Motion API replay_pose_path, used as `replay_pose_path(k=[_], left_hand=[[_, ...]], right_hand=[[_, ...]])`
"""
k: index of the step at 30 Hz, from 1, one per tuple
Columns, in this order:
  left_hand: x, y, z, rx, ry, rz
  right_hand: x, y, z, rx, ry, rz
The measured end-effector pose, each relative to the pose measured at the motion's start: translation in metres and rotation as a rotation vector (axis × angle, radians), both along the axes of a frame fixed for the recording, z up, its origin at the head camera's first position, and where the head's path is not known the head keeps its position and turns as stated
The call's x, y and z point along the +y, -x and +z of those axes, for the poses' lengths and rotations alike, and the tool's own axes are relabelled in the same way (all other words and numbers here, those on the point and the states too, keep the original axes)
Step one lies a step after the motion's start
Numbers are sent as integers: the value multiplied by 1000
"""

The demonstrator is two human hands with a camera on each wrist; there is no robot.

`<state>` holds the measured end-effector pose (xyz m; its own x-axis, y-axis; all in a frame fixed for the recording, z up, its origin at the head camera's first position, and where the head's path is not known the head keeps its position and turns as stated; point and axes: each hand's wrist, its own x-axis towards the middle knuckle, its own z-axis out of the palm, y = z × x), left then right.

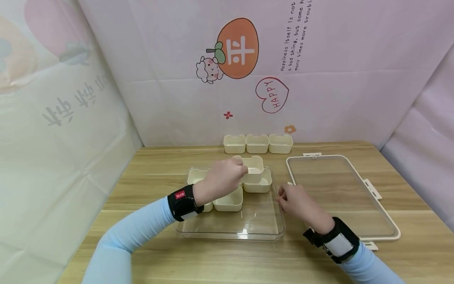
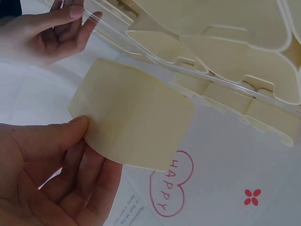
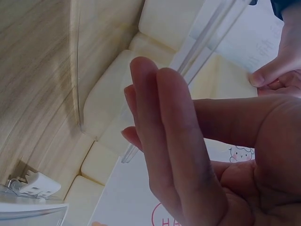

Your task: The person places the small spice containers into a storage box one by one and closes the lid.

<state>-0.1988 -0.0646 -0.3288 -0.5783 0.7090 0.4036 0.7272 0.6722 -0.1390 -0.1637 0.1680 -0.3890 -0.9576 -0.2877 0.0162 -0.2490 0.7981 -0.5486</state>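
Note:
My left hand [image 1: 225,175] pinches a small cream bin [image 1: 253,165] by one end, between thumb and fingers. In the left wrist view the bin's plain face [image 2: 134,113] shows. The bin is held above a clear plastic box [image 1: 260,225], in front of another cream bin [image 1: 257,184] in it. More such bins stand in the box, including one [image 1: 228,200] below my left hand, which partly covers them. At the box's right wall is my right hand [image 1: 296,201]; the right wrist view shows its fingers [image 3: 181,132] mostly straight, beside the clear rim.
Behind the box, three cream bins [image 1: 257,144] stand in a row against the printed cloth backdrop [image 1: 177,106]. A clear lid [image 1: 340,197] with a white frame and clips lies to the right on the wooden table [image 1: 156,252].

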Motion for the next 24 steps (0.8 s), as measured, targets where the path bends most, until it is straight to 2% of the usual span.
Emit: replay_pose_path(k=[4, 16, 24], left_hand=[[3, -5, -1, 14, 1, -28], [13, -17, -5, -19, 43, -66], [19, -24, -7, -28, 56, -117]], right_hand=[[0, 0, 2, 0, -8, -3], [1, -1, 2, 5, -18, 5], [1, 0, 3, 0, -15, 11]])
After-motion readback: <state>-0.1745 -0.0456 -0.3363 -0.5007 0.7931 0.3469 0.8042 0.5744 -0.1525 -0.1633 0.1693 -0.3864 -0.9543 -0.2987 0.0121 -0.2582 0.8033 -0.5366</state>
